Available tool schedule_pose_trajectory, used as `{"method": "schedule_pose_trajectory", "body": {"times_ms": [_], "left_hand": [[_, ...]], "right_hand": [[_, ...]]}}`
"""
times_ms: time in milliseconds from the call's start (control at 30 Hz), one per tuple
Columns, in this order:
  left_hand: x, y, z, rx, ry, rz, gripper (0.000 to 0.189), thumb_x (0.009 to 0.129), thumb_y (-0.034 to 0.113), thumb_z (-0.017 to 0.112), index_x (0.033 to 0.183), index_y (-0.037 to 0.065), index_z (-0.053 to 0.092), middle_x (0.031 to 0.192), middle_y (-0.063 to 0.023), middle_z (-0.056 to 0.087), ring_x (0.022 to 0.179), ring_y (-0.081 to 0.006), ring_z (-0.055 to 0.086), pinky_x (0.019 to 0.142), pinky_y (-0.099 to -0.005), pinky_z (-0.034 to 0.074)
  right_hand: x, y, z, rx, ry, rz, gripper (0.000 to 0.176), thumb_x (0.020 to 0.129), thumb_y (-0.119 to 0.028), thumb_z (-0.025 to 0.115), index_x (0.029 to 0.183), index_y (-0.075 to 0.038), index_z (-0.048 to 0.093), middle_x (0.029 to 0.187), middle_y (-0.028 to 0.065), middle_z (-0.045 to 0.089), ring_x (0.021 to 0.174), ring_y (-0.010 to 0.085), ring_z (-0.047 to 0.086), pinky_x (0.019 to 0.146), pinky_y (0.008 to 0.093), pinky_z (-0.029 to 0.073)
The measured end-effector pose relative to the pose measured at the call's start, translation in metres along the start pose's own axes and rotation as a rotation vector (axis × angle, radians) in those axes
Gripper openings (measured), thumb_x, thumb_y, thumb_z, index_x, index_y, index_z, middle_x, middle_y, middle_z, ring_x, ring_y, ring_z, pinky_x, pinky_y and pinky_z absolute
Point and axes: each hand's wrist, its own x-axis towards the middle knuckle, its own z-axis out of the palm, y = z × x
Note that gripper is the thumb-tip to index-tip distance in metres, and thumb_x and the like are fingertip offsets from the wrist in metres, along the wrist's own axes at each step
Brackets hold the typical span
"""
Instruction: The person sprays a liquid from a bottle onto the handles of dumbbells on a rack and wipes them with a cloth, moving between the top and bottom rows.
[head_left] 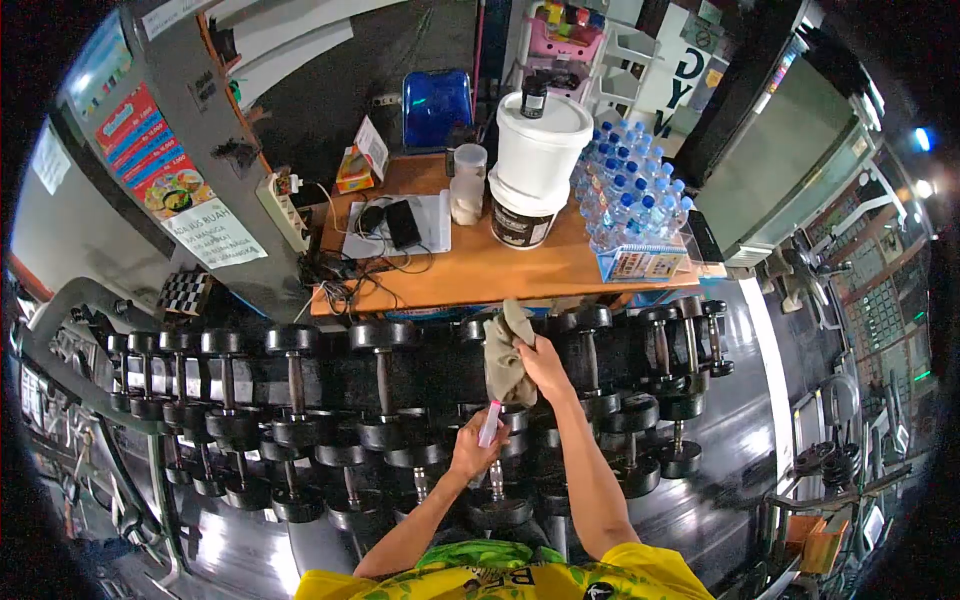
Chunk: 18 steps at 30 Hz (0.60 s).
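Note:
My right hand (545,370) is closed on a crumpled grey-green cloth (508,360), which hangs above the dumbbell rack in the middle of the view. Just below and to the left, my left hand (478,445) wraps round a small clear bottle (490,424) with a pink top. The bottle's top meets the lower end of the cloth. Beneath both hands lie rows of black dumbbells, one of them a large dumbbell (383,385) left of the cloth. Part of the rack is hidden behind my hands and forearms.
Beyond the rack stands a wooden table (450,275) with stacked white buckets (540,140), a clear jar (468,185), many water bottles (635,190), and tangled cables. A blue chair (437,110) is behind it. Gym machines stand at both sides.

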Motion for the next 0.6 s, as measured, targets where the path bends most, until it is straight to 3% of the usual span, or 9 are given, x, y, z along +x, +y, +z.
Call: {"method": "schedule_pose_trajectory", "body": {"times_ms": [67,200,233,300,367,433,500,533,600], "left_hand": [[-0.01,0.009,-0.004,-0.252,0.016,-0.069,0.022,0.083,0.013,0.063,0.096,-0.001,0.053,0.077,-0.0053,0.058,0.07,-0.0146,0.064,0.061,-0.0281,0.053],[-0.037,0.016,-0.012,-0.275,0.096,0.0,0.019,0.082,0.001,0.054,0.101,-0.003,0.05,0.076,-0.0057,0.056,0.067,-0.0123,0.058,0.066,-0.0301,0.054],[-0.042,0.014,-0.014,-0.236,0.087,-0.029,0.033,0.081,-0.003,0.051,0.114,-0.003,0.049,0.077,-0.0044,0.055,0.066,-0.011,0.055,0.066,-0.0296,0.054],[-0.05,0.017,-0.013,-0.245,0.068,-0.038,0.042,0.081,-0.004,0.051,0.122,-0.002,0.045,0.078,-0.0037,0.054,0.066,-0.0103,0.054,0.067,-0.0291,0.054],[-0.048,0.016,-0.013,-0.247,0.012,-0.006,0.064,0.082,-0.003,0.053,0.14,0.004,0.029,0.078,-0.0017,0.053,0.067,-0.0089,0.054,0.068,-0.0277,0.054],[-0.046,0.018,-0.013,-0.227,0.013,-0.032,0.063,0.083,-0.001,0.054,0.14,0.004,0.029,0.078,-0.0014,0.053,0.067,-0.0086,0.054,0.068,-0.0273,0.054],[-0.044,0.005,-0.015,-0.109,-0.021,-0.025,0.063,0.086,0.006,0.055,0.141,0.006,0.026,0.074,-0.0015,0.054,0.065,-0.0084,0.057,0.066,-0.0263,0.053],[-0.044,0.004,-0.016,-0.111,-0.02,-0.028,0.063,0.086,0.006,0.055,0.141,0.006,0.026,0.074,-0.0015,0.054,0.065,-0.0084,0.057,0.066,-0.0263,0.053],[-0.043,0.002,-0.018,-0.086,-0.052,-0.098,0.046,0.086,0.009,0.056,0.13,0.002,0.045,0.07,-0.0025,0.056,0.065,-0.0096,0.06,0.063,-0.0267,0.053]], "right_hand": [[-0.005,0.001,0.015,0.091,-0.083,0.16,0.023,0.09,-0.018,0.052,0.093,0.002,0.062,0.077,0.0043,0.061,0.07,0.0133,0.057,0.059,0.0308,0.044],[0.001,0.039,0.066,0.685,-0.342,0.614,0.025,0.092,-0.023,0.049,0.106,-0.004,0.057,0.097,0.0069,0.062,0.083,0.0206,0.062,0.076,0.037,0.051],[0.003,0.036,0.076,0.718,-0.313,0.709,0.024,0.093,-0.023,0.047,0.107,-0.006,0.056,0.099,0.0061,0.061,0.086,0.0209,0.061,0.078,0.0375,0.051],[0.014,0.032,0.093,0.852,-0.236,0.842,0.023,0.096,-0.02,0.039,0.106,-0.006,0.055,0.102,0.0073,0.061,0.094,0.021,0.06,0.085,0.0371,0.05],[0.025,0.034,0.095,0.992,-0.236,0.804,0.023,0.096,-0.016,0.037,0.106,-0.005,0.054,0.104,0.008,0.06,0.095,0.0212,0.059,0.086,0.0371,0.05],[0.03,0.026,0.089,1.081,-0.305,0.656,0.026,0.095,-0.009,0.031,0.106,-0.001,0.053,0.104,0.0101,0.059,0.096,0.0221,0.059,0.088,0.0365,0.049],[0.039,0.027,0.07,1.116,-0.301,0.686,0.028,0.094,-0.009,0.032,0.107,0.001,0.054,0.106,0.0118,0.06,0.098,0.0227,0.059,0.091,0.0367,0.048],[0.042,0.031,0.06,1.111,-0.341,0.691,0.029,0.094,-0.009,0.031,0.108,0.001,0.054,0.108,0.0124,0.06,0.098,0.0228,0.059,0.091,0.0368,0.047],[0.021,0.009,0.036,0.957,-0.308,0.609,0.028,0.094,-0.012,0.034,0.112,-0.002,0.052,0.11,0.0112,0.059,0.1,0.0247,0.058,0.094,0.0398,0.045]]}}
